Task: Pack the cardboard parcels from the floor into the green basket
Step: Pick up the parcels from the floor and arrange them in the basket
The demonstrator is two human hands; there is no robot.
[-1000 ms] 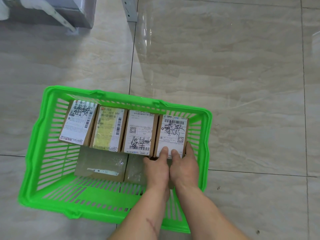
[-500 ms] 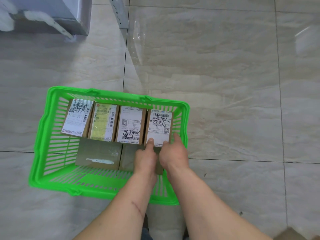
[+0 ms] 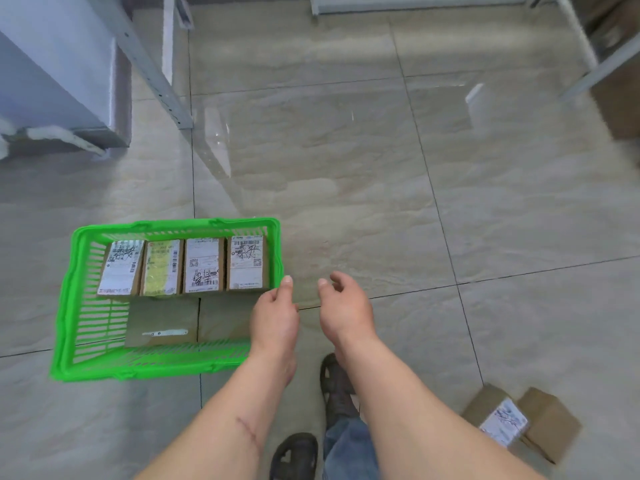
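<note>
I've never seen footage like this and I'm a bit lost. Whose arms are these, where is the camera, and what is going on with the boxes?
The camera sits on a person's head and looks down, so you see their own two arms. There is no robot. The left hand and right hand hang relaxed and hold nothing. On the tiled floor stands a green basket with four labelled cardboard parcels in a row and plain ones beneath. Two more parcels lie on the floor at lower right, not yet packed.

Glossy floor tiles (image 3: 346,168); slatted plastic basket (image 3: 90,306)
</note>
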